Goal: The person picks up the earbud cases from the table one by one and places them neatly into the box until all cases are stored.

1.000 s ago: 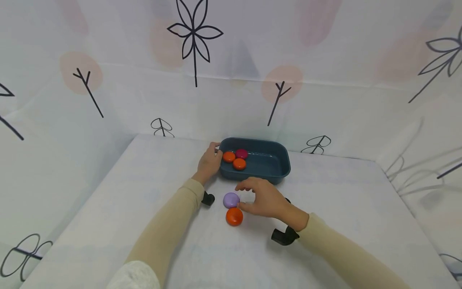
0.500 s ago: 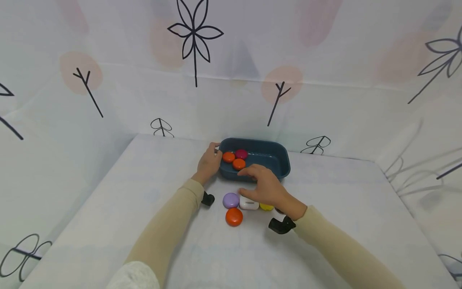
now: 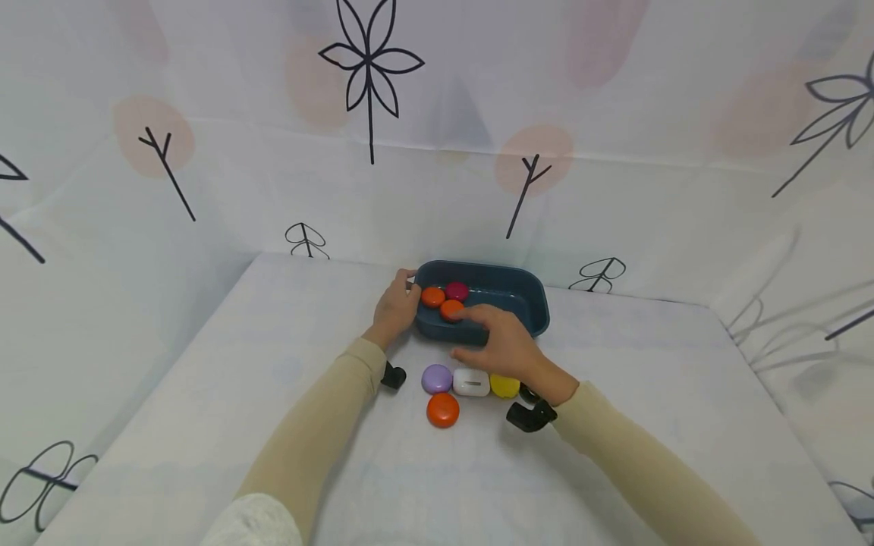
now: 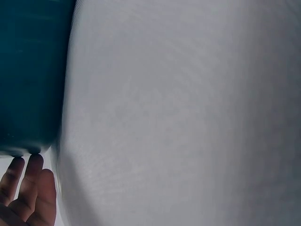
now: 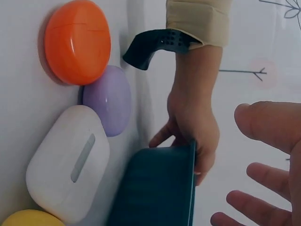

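One white desk spreads under both your arms, and toward its far edge sits the teal rectangular tray, its long axis running left to right across you. Your left hand grips the tray's left end, digits on either side of the wall. Your right hand hangs at the tray's near side, thumb and fingers spread wide, with nothing between them. Its fingers reach over the near rim while the thumb stays on your side of it; whether a fingertip touches anything inside, you cannot tell.

That near rim is, I judge, the relation any move turns on. On your side of it, closest to the right hand, lies the white slotted case, its long axis roughly parallel to the tray's. The orange-red pebble lies nearest you, against the lavender pebble at the white case's left end. To the white case's right come the yellow piece and a dark piece half hidden by your wrist.

Inside, at the left end, cluster the left orange pebble, the near orange pebble under your right fingertips in the head view, and the crimson pebble.
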### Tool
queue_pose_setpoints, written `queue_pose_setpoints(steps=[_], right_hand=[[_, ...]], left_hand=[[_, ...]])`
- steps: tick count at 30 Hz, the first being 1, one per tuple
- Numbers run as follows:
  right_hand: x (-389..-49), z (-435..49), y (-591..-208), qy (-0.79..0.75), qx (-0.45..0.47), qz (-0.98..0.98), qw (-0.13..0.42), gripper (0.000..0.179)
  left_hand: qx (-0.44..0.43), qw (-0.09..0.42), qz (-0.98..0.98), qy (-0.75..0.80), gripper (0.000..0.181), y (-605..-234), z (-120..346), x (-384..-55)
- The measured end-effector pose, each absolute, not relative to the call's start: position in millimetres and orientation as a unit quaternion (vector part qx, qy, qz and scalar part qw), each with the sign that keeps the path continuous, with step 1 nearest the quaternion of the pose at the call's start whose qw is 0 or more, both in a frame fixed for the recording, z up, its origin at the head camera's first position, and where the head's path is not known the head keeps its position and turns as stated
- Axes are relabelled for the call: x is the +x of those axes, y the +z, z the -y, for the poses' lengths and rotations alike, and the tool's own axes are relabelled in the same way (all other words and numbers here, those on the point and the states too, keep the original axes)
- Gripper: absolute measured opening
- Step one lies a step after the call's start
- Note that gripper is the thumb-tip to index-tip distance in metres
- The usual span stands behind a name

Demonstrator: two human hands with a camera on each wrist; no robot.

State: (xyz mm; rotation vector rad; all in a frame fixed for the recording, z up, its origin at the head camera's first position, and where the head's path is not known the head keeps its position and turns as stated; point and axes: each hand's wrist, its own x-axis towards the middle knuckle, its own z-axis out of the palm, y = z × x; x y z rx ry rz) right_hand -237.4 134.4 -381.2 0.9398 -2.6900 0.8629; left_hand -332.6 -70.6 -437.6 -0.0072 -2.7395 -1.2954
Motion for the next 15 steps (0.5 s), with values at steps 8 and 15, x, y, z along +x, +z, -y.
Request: queue_pose_setpoints(steps=[8,15], right_hand=[[-243,-133,-380,0.277,0.265,0.922,0.059,0.056],[-256,-132,-382,0.288,0.253,0.922,0.055,0.054]], left_hand=[[0.002,0.05,0.905,-0.422,0.042,-439,71,-333],[0.002,0.052,0.903,-0.427,0.042,-441,72,-336]])
